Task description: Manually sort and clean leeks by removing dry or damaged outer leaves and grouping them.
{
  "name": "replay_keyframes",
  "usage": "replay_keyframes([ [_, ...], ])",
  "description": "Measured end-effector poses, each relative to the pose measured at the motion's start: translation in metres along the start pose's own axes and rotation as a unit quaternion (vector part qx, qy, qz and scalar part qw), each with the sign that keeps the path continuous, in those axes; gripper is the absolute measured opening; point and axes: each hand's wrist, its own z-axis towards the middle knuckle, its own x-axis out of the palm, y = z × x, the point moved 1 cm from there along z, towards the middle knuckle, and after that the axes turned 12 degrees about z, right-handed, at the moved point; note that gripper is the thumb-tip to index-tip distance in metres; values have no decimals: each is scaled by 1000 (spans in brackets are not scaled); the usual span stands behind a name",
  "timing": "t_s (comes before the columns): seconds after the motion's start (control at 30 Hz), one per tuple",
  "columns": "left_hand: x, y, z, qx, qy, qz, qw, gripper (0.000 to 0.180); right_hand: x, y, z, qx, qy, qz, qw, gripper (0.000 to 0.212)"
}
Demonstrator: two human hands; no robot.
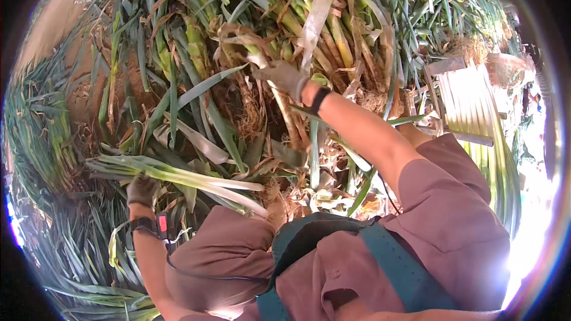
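My left hand [141,191], in a grey glove, is closed around the green part of a few cleaned long green onions [199,179]. Their white ends point right, above my left thigh. Farther forward, my right hand [282,77], also gloved, is closed on an uncleaned green onion [283,110]. This one has dry brownish outer leaves and slants down toward the ground below my hand. Just beyond the right hand lies a heap of uncleaned green onions [333,38] with dry leaves and soil-covered roots [250,113]. My right fingertips are partly hidden.
On the right, a metal rack [470,138] holds a bundle of cleaned green onions [476,98], white ends away from me. A woven basket [510,70] stands behind it. More green onions [41,125] pile up at the left. Peeled scraps [369,205] litter the ground before me.
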Motion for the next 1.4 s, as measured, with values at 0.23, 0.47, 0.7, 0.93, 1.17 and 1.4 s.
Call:
replay_keyframes([
  [0.23,-25,-309,-36,-10,99,-164,981,41,-95,86,-199,-67,140,222,963,36],
  [0.47,21,-485,-153,207,300,-77,928,52,-106,67,-343,-279,67,144,947,35],
  [0.7,87,-508,-248,148,174,-324,918,22,-100,62,-396,-383,-69,-74,918,35],
  [0.93,100,-488,-299,137,61,-364,919,7,-107,72,-419,-376,-67,75,921,50],
  [1.17,165,-440,-338,26,408,-155,899,16,-126,71,-420,-425,-84,139,891,38],
  [1.4,86,-473,-276,196,145,-220,945,48,-152,58,-412,-498,-35,58,865,34],
])
